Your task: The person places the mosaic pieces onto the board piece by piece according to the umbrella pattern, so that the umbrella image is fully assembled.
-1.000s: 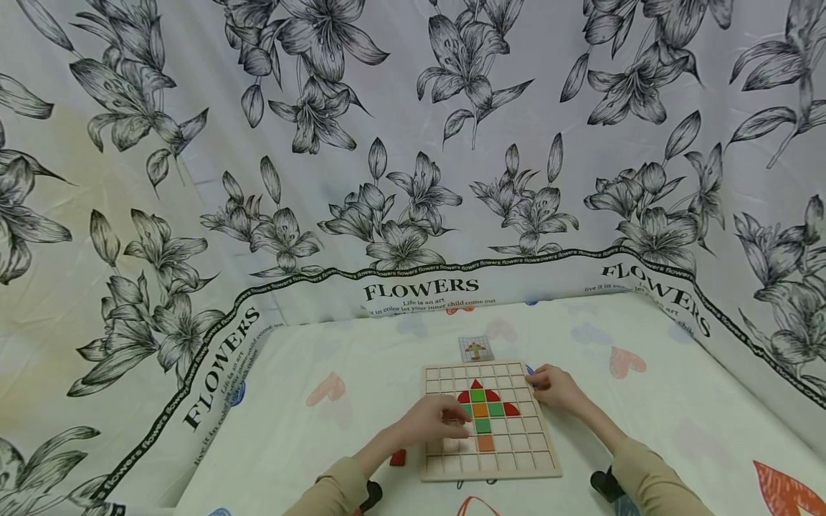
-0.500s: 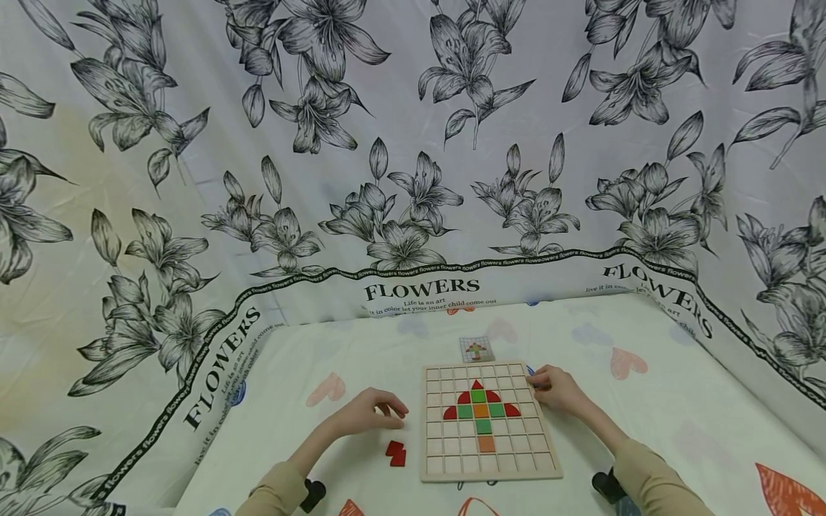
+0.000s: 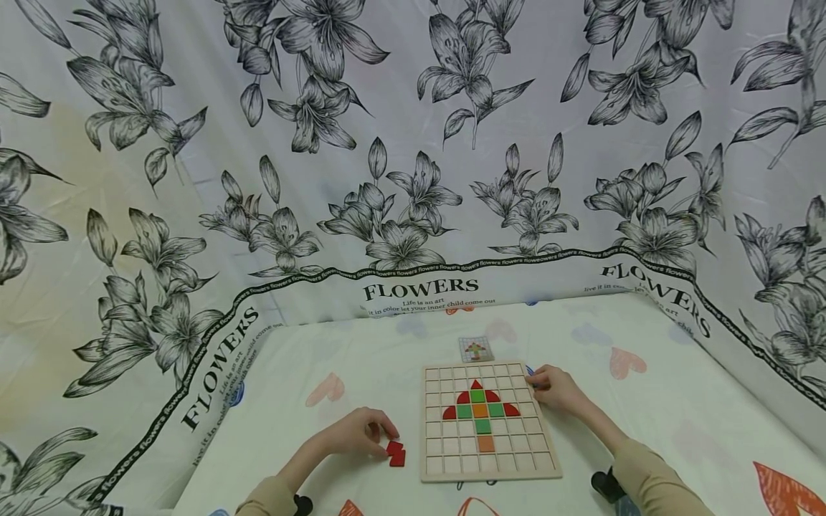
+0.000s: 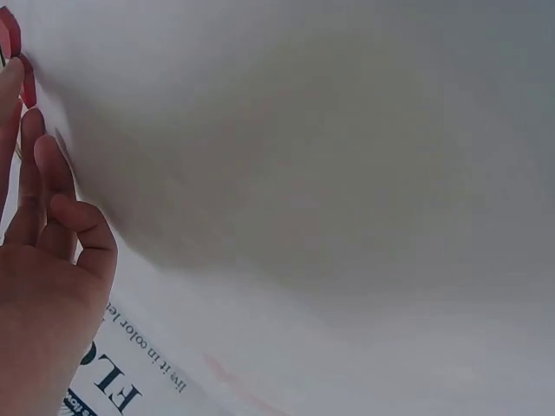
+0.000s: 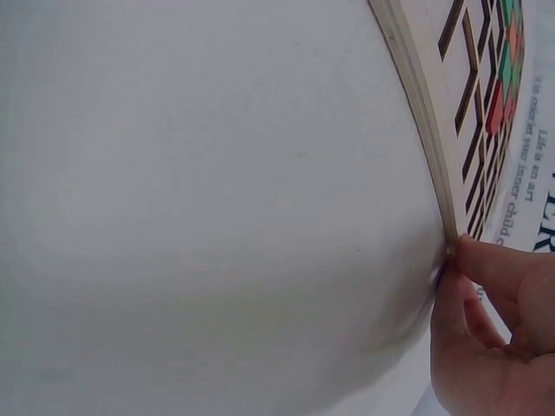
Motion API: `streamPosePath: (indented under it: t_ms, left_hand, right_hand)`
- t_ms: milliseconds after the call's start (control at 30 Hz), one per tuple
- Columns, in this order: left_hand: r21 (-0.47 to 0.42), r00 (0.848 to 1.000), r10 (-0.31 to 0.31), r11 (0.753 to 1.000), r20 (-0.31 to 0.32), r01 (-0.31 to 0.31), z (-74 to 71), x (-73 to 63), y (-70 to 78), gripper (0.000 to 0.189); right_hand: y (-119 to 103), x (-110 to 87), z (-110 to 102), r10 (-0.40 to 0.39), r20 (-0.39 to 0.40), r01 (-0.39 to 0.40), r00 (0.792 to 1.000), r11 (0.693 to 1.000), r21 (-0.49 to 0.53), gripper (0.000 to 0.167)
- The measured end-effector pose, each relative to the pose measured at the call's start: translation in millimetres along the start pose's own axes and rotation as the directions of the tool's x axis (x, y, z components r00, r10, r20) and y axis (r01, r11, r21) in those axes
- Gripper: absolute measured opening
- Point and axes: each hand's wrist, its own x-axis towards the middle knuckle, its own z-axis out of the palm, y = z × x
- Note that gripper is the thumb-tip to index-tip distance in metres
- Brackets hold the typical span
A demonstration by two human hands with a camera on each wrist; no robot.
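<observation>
A square wooden grid board (image 3: 445, 466) lies on the white cloth. Set in its cells are red curved tiles (image 3: 449, 413), a red triangle (image 3: 475, 385), green squares (image 3: 482, 426) and orange squares (image 3: 485, 443). My left hand (image 3: 356, 432) is left of the board, its thumb and index finger spread right at the loose red tiles (image 3: 397, 459). In the left wrist view, its fingers (image 4: 56, 165) reach toward red tiles (image 4: 10, 33) at the frame's edge. My right hand (image 3: 556, 388) pinches the board's right edge, with the thumb and fingertips (image 5: 473, 251) on its rim.
Behind the board lies a small pattern card (image 3: 476, 349) with a similar coloured figure. The cloth (image 3: 374, 344) is printed with hearts. A flower-patterned curtain (image 3: 400, 208) closes off the back and sides.
My left hand has moved left off the board, uncovering a red tile at the figure's left, then come down to the loose red tiles. My right hand stays at the board's edge.
</observation>
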Motion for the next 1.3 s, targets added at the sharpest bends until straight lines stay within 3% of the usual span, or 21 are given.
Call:
streamPosePath:
  t_ms: [267, 567, 833, 1067, 1300]
  left_hand:
    - [0.002, 0.999, 0.033, 0.999, 0.012, -0.033, 3.2, 1.2, -2.0, 0.023]
    - [0.07, 0.999, 0.021, 0.997, -0.039, -0.018, 4.5, 9.6, 2.1, 0.02]
    - [0.09, 0.998, 0.049, 0.995, -0.048, -0.044, 9.8, 26.6, 20.3, 0.019]
    - [0.093, 0.994, 0.111, 0.99, -0.017, -0.109, 23.0, 47.5, 30.5, 0.019]
    - [0.086, 0.992, 0.127, 0.988, 0.005, -0.127, 39.2, 65.3, 48.0, 0.019]
  right_hand:
    - [1, 0.0, 0, -0.015, 0.001, 0.015, 1.0, 1.0, 0.008, 0.033]
    - [1, -0.8, -1, 0.002, 0.01, -0.002, 1.0, 1.0, 0.025, 0.032]
    - [1, -2.6, -1, -0.013, 0.028, 0.011, 1.0, 0.999, 0.044, 0.032]
    - [1, -2.9, -1, 0.003, 0.029, -0.005, 1.0, 0.999, 0.042, 0.033]
    - [2, -2.3, 0, -0.002, 0.017, 0.001, 1.0, 0.999, 0.042, 0.033]
